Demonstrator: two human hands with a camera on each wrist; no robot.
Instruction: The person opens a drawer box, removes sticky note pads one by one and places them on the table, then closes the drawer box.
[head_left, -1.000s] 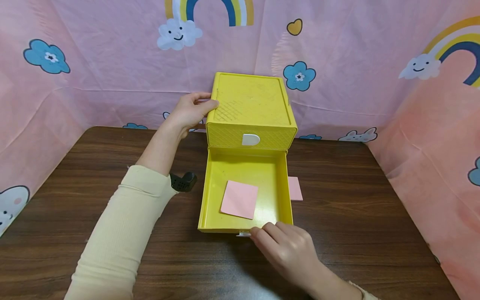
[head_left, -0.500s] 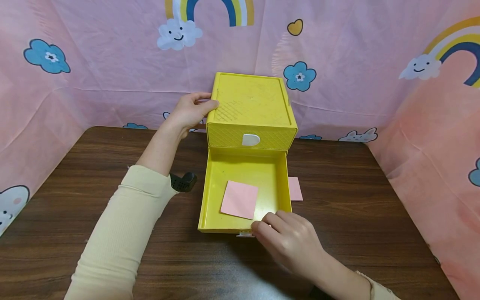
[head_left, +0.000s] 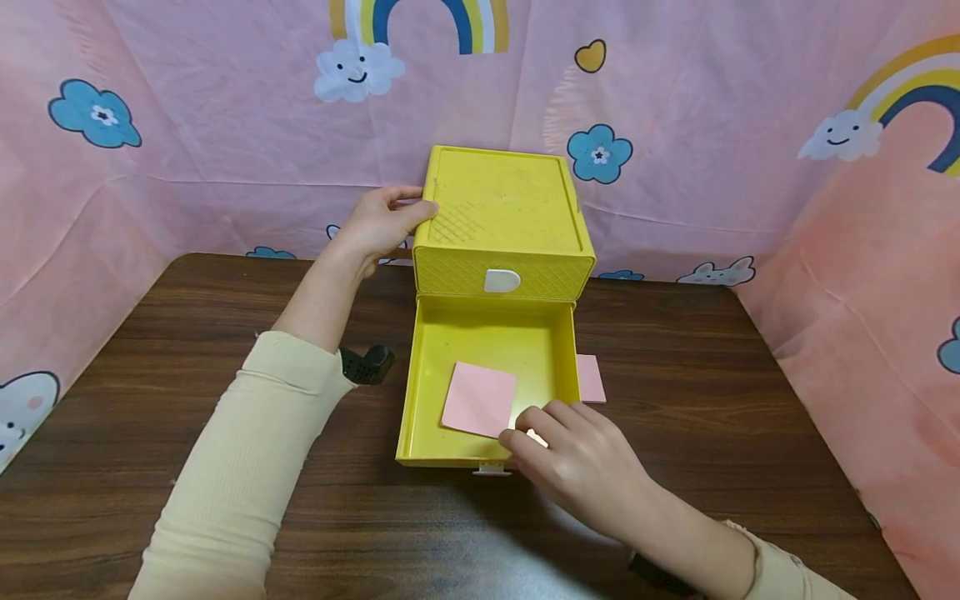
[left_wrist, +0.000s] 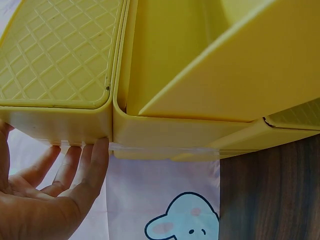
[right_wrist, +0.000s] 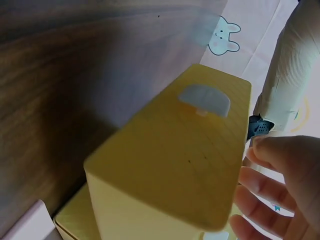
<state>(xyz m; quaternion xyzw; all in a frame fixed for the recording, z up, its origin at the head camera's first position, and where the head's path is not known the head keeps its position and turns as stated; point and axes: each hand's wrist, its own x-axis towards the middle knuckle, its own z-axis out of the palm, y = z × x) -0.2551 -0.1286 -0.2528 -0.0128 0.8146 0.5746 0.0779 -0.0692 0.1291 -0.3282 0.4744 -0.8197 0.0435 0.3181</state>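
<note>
A yellow box of stacked drawers (head_left: 502, 200) stands at the middle of the table. Its lower drawer (head_left: 408, 417) is pulled out toward me, with a pink square (head_left: 478, 400), like a sticky-note pad, lying flat inside. My left hand (head_left: 378, 223) steadies the box's upper left side; in the left wrist view its fingertips (left_wrist: 101, 146) press that side fairly straight. Over the drawer's front right corner hovers my right hand (head_left: 581, 462), fingers loosely bent, nothing held. The drawer's white pull tab (head_left: 492, 470) shows just left of it and appears free of the fingers.
A second pink square (head_left: 591, 379) lies on the brown table (head_left: 697, 417), partly hidden by the drawer's right side. The upper drawer, with its own white tab (head_left: 502, 281), is closed. A pink patterned cloth (head_left: 675, 100) hangs behind and at both sides.
My right hand has left the drawer's front edge by the tab and risen slightly over the drawer's front right corner. The left hand, drawer and pink squares stay put.
</note>
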